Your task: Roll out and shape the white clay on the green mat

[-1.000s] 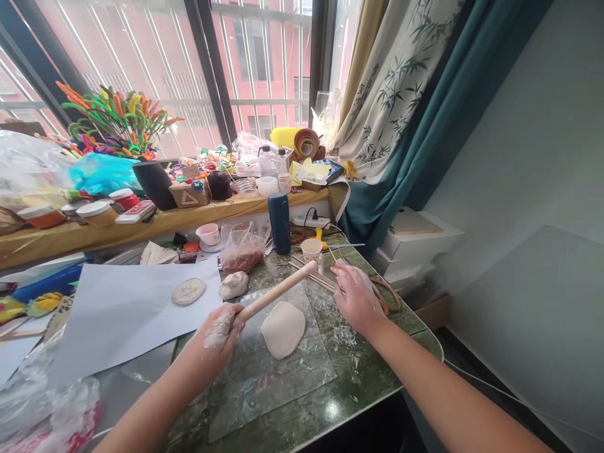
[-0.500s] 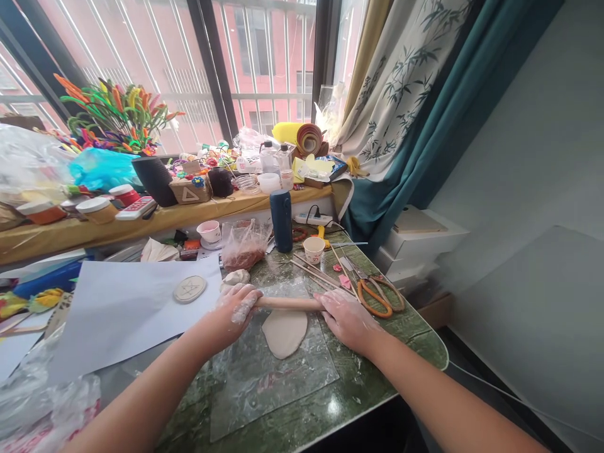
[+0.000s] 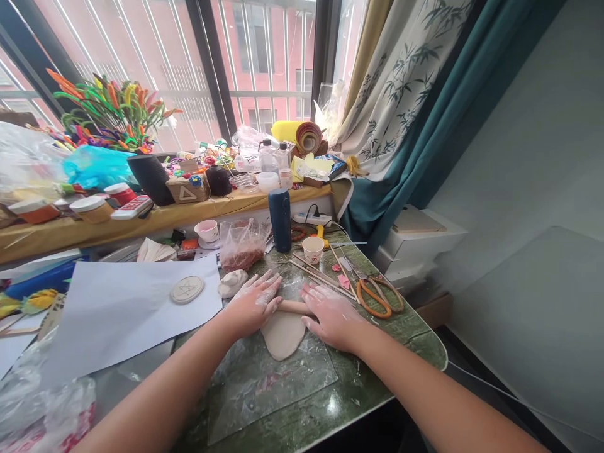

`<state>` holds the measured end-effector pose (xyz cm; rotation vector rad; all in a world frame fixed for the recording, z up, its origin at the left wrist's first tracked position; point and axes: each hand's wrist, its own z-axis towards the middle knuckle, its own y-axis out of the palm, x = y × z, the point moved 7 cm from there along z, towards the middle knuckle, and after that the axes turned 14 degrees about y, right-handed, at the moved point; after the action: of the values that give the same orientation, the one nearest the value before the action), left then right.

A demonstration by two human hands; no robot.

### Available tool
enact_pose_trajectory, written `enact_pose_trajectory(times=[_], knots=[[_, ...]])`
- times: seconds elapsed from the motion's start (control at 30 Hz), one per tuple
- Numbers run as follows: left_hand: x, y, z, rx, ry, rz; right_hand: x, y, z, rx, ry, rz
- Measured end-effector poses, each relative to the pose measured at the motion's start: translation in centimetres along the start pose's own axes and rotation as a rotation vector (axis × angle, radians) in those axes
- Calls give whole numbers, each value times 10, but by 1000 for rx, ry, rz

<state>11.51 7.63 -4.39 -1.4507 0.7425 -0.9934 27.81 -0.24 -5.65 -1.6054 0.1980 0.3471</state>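
Observation:
A pale wooden rolling pin [image 3: 293,307] lies across the far part of a flattened sheet of clay [image 3: 284,336]. Stretched over its left end is my left hand [image 3: 257,301], open, palm down, fingers pointing forward and dusted white. My right hand [image 3: 330,311] lies open in the same way over the right end, its thumb near the clay. Both ends of the pin are hidden under the palms. Beneath the clay is a clear plastic sheet [image 3: 264,402]. A lump of clay [image 3: 232,284] sits just beyond my left hand.
To the left, a round clay disc with a star [image 3: 187,290] rests on white paper [image 3: 123,314]. Scissors with orange handles [image 3: 375,302], thin sticks [image 3: 325,275] and a paper cup [image 3: 313,250] stand to the right. Behind are a blue bottle [image 3: 280,221] and a bag of brown material [image 3: 241,248].
Both hands have gone from gripping the pin's ends to lying flat over it, fingers stretched forward. They have come closer together, covering more of the pin.

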Motion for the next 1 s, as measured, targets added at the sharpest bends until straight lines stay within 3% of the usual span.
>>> enact_pose_trajectory(times=[0.13, 0.3, 0.6, 0.77, 0.87, 1.0], knots=[[10, -1, -13, -44, -4, 3, -6, 1, -11, -21, -27, 4], [26, 0, -38, -6, 23, 15, -19, 8, -37, 10, -95, 14], [61, -5, -82, -50, 43, 19, -38, 25, -86, -105, -96, 72], [75, -9, -106, 3, 22, 41, -48, 26, -110, -104, -165, 92], [71, -16, -107, 46, -6, 57, -49, 22, -111, -55, -163, 97], [54, -26, -77, 138, -94, 61, -43, 4, -79, 80, 18, 92]])
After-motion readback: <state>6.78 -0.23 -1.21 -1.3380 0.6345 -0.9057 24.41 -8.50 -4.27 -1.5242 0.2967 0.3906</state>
